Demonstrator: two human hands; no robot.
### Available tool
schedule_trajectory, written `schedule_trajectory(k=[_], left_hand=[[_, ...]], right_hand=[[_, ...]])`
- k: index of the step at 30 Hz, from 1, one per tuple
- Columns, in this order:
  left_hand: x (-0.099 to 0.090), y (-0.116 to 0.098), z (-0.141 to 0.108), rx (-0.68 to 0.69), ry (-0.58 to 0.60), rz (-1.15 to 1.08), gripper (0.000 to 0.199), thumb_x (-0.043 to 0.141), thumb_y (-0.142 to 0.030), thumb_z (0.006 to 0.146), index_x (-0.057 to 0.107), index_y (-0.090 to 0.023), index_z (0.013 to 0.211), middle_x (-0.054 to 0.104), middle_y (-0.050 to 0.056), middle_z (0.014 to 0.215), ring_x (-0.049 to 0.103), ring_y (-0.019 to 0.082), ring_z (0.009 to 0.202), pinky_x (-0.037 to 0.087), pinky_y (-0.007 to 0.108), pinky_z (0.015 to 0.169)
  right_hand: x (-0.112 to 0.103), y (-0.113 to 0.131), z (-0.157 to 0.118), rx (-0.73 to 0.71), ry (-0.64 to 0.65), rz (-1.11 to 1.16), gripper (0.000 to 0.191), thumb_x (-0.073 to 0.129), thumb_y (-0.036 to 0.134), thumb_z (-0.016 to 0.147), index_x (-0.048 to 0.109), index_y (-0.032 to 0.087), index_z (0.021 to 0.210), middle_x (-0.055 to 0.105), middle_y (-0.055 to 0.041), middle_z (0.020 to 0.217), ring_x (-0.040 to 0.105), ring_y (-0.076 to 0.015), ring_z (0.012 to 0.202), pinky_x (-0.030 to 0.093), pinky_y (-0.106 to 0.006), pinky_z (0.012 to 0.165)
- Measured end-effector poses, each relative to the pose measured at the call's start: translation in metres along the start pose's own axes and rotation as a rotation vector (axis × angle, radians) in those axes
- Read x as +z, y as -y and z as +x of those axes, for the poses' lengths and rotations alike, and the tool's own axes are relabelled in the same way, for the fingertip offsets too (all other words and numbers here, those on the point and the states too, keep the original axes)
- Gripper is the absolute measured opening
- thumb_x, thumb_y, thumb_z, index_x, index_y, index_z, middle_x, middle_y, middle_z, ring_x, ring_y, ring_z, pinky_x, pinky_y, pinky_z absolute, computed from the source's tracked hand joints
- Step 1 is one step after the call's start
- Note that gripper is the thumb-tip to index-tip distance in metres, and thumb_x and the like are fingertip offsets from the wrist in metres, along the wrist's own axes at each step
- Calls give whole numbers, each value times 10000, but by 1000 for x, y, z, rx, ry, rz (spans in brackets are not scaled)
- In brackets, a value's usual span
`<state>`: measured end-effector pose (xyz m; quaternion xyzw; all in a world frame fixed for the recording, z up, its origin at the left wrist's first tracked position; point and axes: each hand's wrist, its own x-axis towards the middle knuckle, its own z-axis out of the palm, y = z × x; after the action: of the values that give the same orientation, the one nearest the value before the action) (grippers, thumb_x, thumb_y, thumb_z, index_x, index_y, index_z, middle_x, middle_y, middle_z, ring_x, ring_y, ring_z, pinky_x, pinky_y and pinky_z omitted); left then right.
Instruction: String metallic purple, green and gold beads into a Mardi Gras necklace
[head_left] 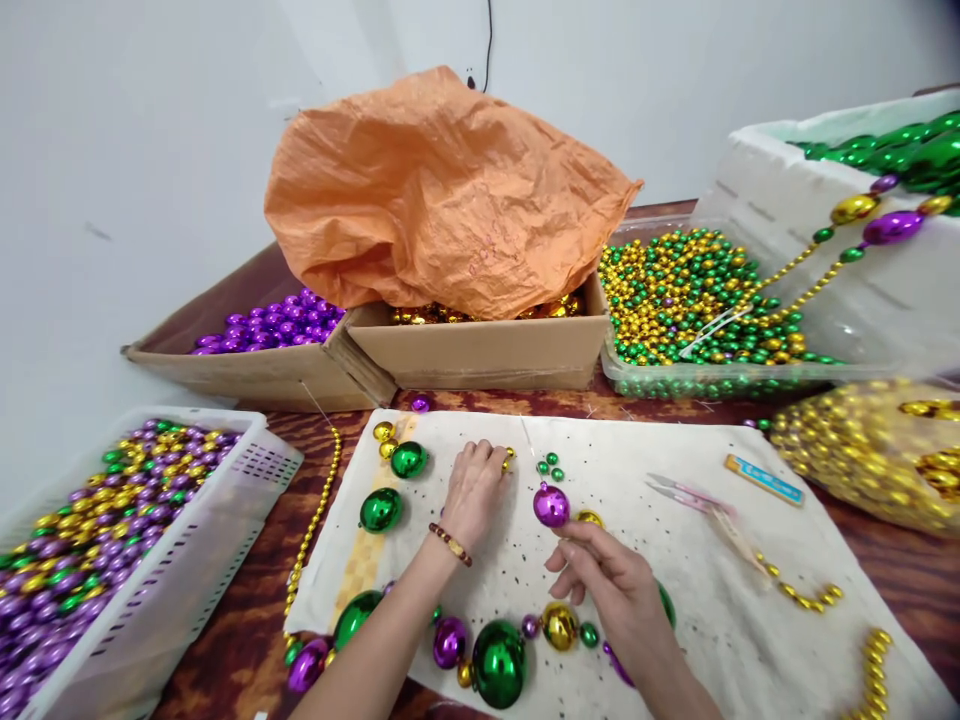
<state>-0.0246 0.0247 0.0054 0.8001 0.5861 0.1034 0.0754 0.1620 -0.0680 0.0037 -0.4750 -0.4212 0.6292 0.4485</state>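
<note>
My left hand (474,492), wearing a bracelet (450,543), has its fingers closed at small gold beads (508,460) over the white cloth (495,565). My right hand (604,575) is bent, fingertips against the lower edge of a shiny purple bead (551,506). A thin needle (528,436) rises above that bead. Small green beads (551,468) lie just behind it. A strand with a large green bead (499,664) and a gold bead (559,626) curves below both hands, partly hidden by my forearms. Loose green beads (382,510) rest to the left.
Thread snips (686,492) and a blue-orange strip (763,480) lie right. A white basket (259,480) stands left. Behind are cardboard boxes (480,355), an orange sack (450,200) and a clear bin (720,375). A bag of gold beads (832,450) sits right, below a white box (787,220).
</note>
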Motion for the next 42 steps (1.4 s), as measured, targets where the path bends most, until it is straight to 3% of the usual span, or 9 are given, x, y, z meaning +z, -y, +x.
schedule_trajectory(k=[5, 8, 11, 14, 18, 22, 28, 42], left_hand=[[3, -1, -2, -65, 17, 70, 186, 475, -149, 875, 590, -218, 1003, 574, 68, 995, 518, 235, 942, 382, 364, 828], [2, 1, -3, -90, -10, -49, 150, 492, -156, 867, 603, -213, 950, 596, 63, 970, 542, 229, 922, 390, 356, 820], [-4, 3, -6, -163, -69, -426, 114, 536, -196, 857, 619, -205, 934, 627, 52, 924, 575, 202, 847, 415, 324, 774], [-16, 3, -11, -329, -110, -992, 146, 597, -263, 846, 627, -191, 968, 651, 41, 888, 604, 172, 793, 442, 294, 747], [-36, -1, -21, -465, -72, -1712, 219, 616, -283, 864, 634, -177, 1055, 663, 53, 948, 636, 154, 841, 466, 295, 817], [-45, -1, -27, -498, -54, -2026, 211, 604, -233, 880, 649, -139, 1063, 670, 86, 980, 642, 171, 912, 477, 316, 873], [-46, 1, -27, -529, -77, -2154, 199, 567, -238, 906, 643, -166, 1075, 666, 54, 938, 642, 151, 858, 505, 297, 815], [-47, -4, -27, -515, -87, -2036, 216, 585, -281, 897, 662, -134, 1036, 652, 54, 862, 641, 163, 831, 498, 317, 833]], right_hand=[[5, 4, -1, 15, -15, 1, 296, 556, 440, 902, 631, 163, 975, 681, -51, 780, 650, -149, 589, 460, -226, 524], [7, 5, -3, -8, -21, -21, 283, 556, 436, 903, 637, 165, 926, 678, -45, 759, 650, -146, 582, 466, -222, 528], [6, 2, -6, -27, -8, -53, 290, 541, 439, 913, 638, 167, 936, 664, -39, 735, 650, -148, 579, 490, -229, 550], [3, -3, -9, -37, 19, -77, 293, 522, 437, 925, 636, 172, 977, 646, -30, 704, 649, -152, 584, 511, -235, 562], [1, -7, -12, -81, 28, -98, 267, 525, 416, 927, 640, 181, 979, 636, -21, 659, 638, -153, 574, 513, -232, 553], [3, -8, -16, -140, 42, -133, 227, 534, 383, 924, 655, 191, 944, 627, -10, 602, 605, -144, 529, 488, -225, 520], [6, -10, -19, -161, 56, -174, 239, 520, 374, 931, 664, 184, 954, 616, -7, 594, 592, -134, 514, 487, -220, 519], [6, -8, -19, -137, 58, -184, 243, 532, 382, 924, 666, 182, 954, 631, -7, 601, 604, -131, 522, 496, -210, 529]])
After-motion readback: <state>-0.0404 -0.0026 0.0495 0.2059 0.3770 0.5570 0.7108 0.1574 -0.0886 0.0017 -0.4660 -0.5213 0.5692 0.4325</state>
